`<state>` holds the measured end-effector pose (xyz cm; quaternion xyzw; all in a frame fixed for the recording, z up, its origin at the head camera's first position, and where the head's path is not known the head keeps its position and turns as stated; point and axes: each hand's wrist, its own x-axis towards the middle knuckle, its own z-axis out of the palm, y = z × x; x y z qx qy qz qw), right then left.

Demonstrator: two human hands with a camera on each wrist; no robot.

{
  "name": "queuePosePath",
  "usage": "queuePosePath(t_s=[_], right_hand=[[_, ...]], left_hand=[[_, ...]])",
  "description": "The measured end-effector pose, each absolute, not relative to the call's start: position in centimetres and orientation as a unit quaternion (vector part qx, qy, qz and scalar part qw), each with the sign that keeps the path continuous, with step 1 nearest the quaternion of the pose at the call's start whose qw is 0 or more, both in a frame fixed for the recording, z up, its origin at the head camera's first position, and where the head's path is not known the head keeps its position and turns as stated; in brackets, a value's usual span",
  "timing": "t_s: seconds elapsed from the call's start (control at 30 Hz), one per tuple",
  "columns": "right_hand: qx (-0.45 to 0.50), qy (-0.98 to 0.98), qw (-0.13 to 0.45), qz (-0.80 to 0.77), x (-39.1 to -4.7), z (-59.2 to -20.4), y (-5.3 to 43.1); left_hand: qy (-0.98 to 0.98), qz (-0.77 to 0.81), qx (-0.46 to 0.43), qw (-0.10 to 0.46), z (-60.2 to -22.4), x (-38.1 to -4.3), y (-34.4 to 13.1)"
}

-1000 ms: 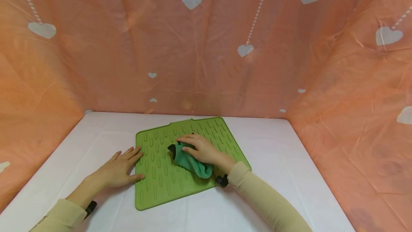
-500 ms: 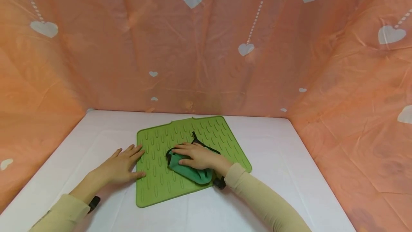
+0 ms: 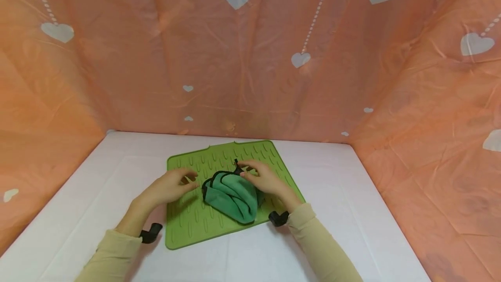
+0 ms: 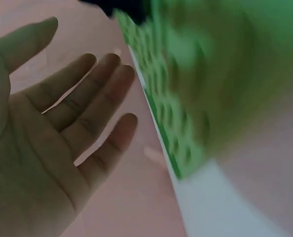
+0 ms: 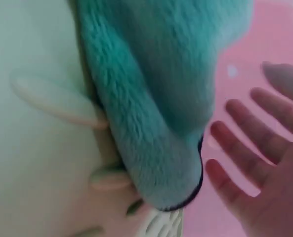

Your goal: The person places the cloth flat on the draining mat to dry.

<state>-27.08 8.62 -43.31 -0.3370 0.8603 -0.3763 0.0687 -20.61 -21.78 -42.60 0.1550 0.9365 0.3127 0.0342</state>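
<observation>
A crumpled green cloth [image 3: 235, 197] with black edging and a black loop lies on the green ridged mat [image 3: 184, 229] in the head view. Its plush surface fills much of the right wrist view. My left hand [image 3: 168, 187] hovers over the mat's left part, apart from the cloth; the left wrist view shows its fingers loosely spread, holding nothing. At the cloth's upper right is my right hand [image 3: 268, 181], fingers slightly bent. Whether its thumb touches the cloth I cannot tell from the head view, but the right wrist view shows the fingers spread beside it.
The mat lies on a white-covered table [image 3: 332, 212]. Orange sheeting [image 3: 250, 77] with white hearts walls the table at the back and sides. A black strap device [image 3: 150, 233] is on the left wrist and another [image 3: 278, 218] on the right.
My left hand has lifted off the mat's left edge and moved right toward the cloth. My right hand, earlier pressing on the cloth, has come off it toward the upper right. The cloth has shifted slightly nearer.
</observation>
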Motion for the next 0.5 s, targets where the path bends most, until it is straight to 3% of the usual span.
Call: queuePosePath(t_s=[0.27,0.5], right_hand=[[-0.326,0.871,0.061,-0.362,-28.1,-44.4,9.6],[-0.312,0.876,0.068,-0.362,-27.9,-45.3,9.3]], left_hand=[[0.918,0.378,0.114,0.029,-43.1,-22.5,-18.8],[0.913,0.390,0.106,0.062,-43.9,-22.7,-17.7]])
